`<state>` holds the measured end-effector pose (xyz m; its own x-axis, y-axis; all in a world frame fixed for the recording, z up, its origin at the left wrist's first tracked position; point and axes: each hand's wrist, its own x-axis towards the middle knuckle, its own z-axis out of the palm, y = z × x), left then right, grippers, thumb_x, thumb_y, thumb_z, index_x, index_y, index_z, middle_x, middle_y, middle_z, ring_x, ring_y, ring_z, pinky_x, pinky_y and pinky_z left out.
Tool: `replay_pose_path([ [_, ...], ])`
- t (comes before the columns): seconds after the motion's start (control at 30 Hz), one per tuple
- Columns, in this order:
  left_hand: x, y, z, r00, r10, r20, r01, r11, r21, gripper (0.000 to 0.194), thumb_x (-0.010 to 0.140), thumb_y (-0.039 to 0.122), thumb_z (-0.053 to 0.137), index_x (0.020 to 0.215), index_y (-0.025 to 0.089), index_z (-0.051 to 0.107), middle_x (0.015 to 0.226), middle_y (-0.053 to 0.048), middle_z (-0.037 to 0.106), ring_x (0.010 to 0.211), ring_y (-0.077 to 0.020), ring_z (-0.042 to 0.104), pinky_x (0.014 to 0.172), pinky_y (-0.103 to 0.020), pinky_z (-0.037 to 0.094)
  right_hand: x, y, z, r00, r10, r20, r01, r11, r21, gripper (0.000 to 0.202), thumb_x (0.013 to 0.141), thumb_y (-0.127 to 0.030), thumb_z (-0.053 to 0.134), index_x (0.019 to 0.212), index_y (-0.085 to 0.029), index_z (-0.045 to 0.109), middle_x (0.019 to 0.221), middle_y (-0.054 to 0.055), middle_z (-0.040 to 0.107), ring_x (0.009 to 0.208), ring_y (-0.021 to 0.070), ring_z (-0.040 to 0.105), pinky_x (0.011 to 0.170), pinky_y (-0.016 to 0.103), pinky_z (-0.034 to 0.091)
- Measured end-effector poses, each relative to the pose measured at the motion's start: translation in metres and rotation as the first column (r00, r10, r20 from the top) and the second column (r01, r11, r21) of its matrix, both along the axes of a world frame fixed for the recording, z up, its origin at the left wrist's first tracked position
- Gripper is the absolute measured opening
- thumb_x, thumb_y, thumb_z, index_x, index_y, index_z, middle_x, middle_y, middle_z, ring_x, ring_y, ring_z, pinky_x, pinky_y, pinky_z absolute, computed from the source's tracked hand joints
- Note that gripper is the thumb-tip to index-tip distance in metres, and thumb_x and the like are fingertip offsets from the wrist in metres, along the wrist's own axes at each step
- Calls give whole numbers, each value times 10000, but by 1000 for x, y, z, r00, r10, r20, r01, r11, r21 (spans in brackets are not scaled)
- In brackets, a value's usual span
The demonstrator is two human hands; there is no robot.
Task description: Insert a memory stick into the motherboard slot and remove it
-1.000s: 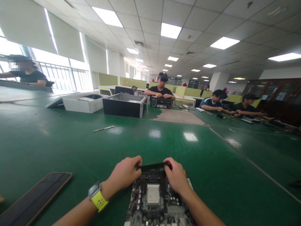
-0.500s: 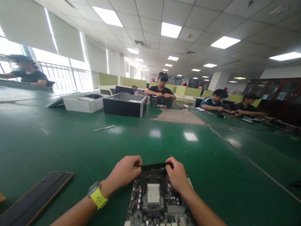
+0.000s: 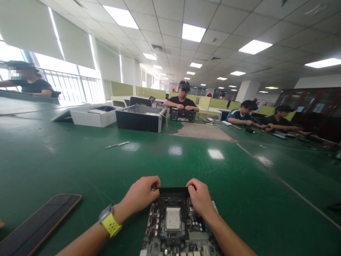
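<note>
your left hand (image 3: pixel 142 192) is pinching one end of the dark strip (image 3: pixel 173 190), your right hand (image 3: pixel 199 197) the other; it's running along the far edge of the circuit board (image 3: pixel 183 240). looking light, stiff, probably fragile; ends are offering the safest hold.

Green table (image 3: pixel 93 167): motherboard (image 3: pixel 173 218), thin strip (image 3: pixel 117 145), white box (image 3: pixel 86 119).

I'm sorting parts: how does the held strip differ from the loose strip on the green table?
The held strip looks dark; the loose strip looks paler. The left grip and right grip have the held strip by its ends, at the far end of the motherboard; the loose strip lies untouched on the table. The held strip runs nearly level across the view; the loose strip slants. Both are long and narrow.
</note>
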<state>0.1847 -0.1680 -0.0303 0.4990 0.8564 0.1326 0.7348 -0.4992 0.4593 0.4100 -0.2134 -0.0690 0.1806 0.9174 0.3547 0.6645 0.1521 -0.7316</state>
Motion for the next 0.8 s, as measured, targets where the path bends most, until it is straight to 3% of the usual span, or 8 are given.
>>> replay_pose_path([
  [0.8, -1, 1, -2, 999, -11, -30, 11, 1000, -2, 132, 695, 193, 517, 811, 216, 574, 799, -1, 626, 758, -167, 569, 667, -242, 385, -2, -2, 3, 1000, -3, -6, 3, 1000, 0, 137, 698, -170, 440, 640, -199, 560, 653, -1, 610, 655, 160, 559, 630, 242, 390],
])
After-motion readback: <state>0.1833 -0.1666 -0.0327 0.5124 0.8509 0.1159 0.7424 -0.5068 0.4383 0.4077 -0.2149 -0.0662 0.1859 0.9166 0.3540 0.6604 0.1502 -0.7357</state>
